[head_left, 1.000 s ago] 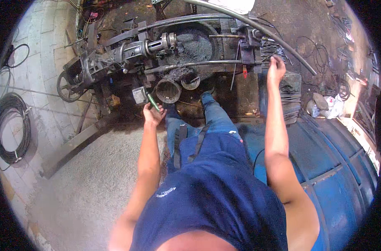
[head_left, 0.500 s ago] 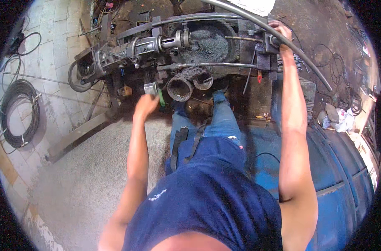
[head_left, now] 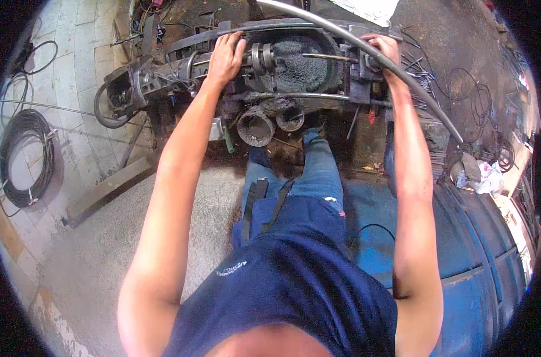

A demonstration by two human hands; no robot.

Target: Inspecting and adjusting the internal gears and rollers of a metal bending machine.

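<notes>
A dark, greasy machine with a round steel spindle head [head_left: 263,58] lies across the far side in front of me. My left hand [head_left: 226,58] rests on the machine body just left of that spindle head, its fingers stretched out. At the right end, my right hand [head_left: 384,52] curls over a metal block [head_left: 365,66] on the rails; the fingers are partly hidden by a long grey bar [head_left: 422,74] passing over the wrist. A thin rod [head_left: 327,57] points from the block toward the spindle head. Below my left forearm sits a small grey box [head_left: 216,129] beside a green handle [head_left: 229,143].
Two open pipe ends [head_left: 255,128] stick out under the machine near my feet. A tray of dark metal chips [head_left: 303,70] lies beneath the rod. Coiled black cable [head_left: 27,157] is on the left floor. A blue drum [head_left: 443,238] stands to the right.
My left hand has moved up and away from the small grey box onto the machine body, opening out. The right hand stays at the block, which sits slightly further left in view.
</notes>
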